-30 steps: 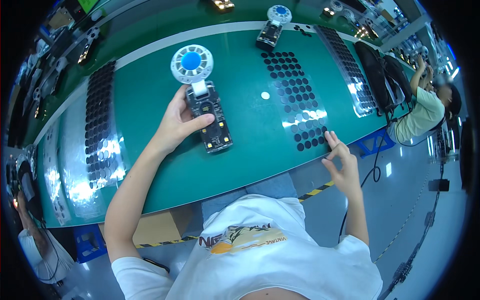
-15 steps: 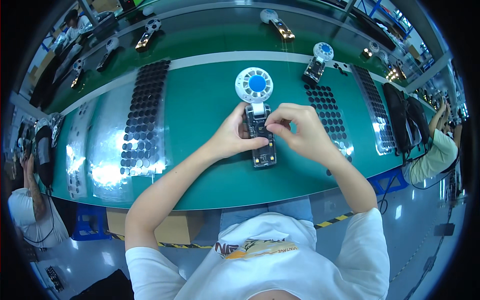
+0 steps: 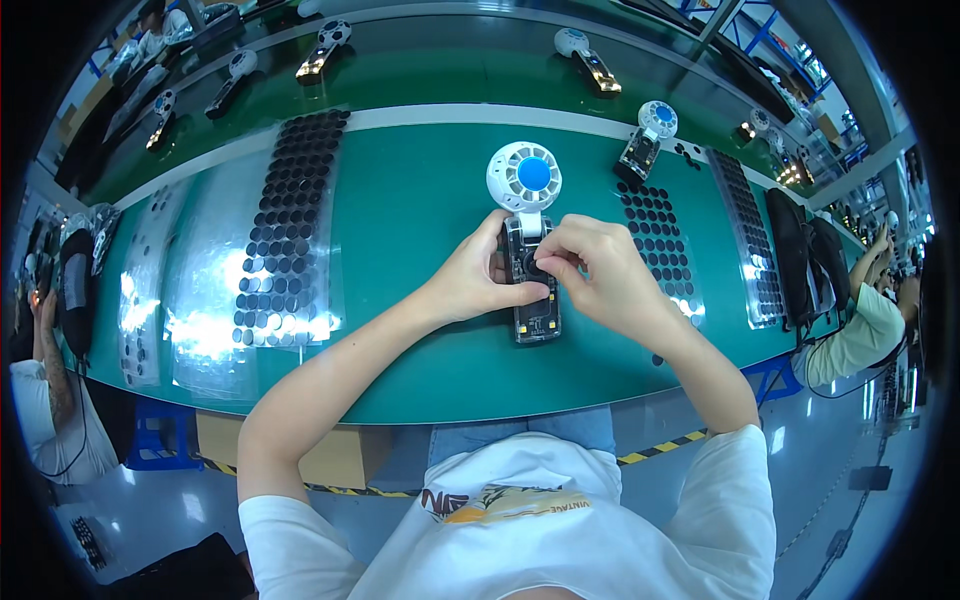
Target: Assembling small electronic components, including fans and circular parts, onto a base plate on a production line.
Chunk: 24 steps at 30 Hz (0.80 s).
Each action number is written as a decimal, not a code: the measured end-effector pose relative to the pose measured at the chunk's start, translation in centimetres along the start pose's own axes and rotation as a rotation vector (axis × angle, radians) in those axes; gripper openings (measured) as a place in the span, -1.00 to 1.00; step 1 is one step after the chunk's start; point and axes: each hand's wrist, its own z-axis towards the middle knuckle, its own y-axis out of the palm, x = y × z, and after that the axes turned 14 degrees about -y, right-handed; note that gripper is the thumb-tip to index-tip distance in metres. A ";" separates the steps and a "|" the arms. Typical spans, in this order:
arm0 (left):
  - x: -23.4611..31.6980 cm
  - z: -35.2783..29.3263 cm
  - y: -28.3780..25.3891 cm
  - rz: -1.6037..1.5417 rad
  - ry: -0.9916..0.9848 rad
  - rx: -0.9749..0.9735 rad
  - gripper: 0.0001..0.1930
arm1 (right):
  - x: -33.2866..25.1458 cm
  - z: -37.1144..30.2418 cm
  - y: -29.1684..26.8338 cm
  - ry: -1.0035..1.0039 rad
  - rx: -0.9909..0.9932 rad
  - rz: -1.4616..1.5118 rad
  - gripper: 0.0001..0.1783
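A handheld device [image 3: 537, 325] lies on the green table in front of me, its dark body toward me. Its white round head [image 3: 510, 180] has slots around a blue centre and points away. My left hand [image 3: 478, 272] grips the body from the left side, thumb across its face. My right hand [image 3: 598, 268] is closed in a pinch against the middle of the body, from the right. Something dark and round shows at those fingertips, but what they hold is mostly hidden.
Sheets of black round discs lie left [image 3: 290, 220] and right [image 3: 655, 225] on the green table [image 3: 420, 370], with another sheet [image 3: 750, 240] farther right. A similar device [image 3: 645, 150] rests behind. More devices stand on the green conveyor [image 3: 450, 70]. A black bag [image 3: 815, 250] sits at the right edge.
The view has shifted a little, so the scene sits slightly differently. My left hand keeps its grip on the device. My right hand's pinch stays at its middle, where a dark round shape now shows.
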 end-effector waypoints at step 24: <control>-0.5 0.9 -1.7 -0.449 0.078 0.082 -0.38 | 6.7 5.3 1.9 0.186 0.062 0.020 -0.46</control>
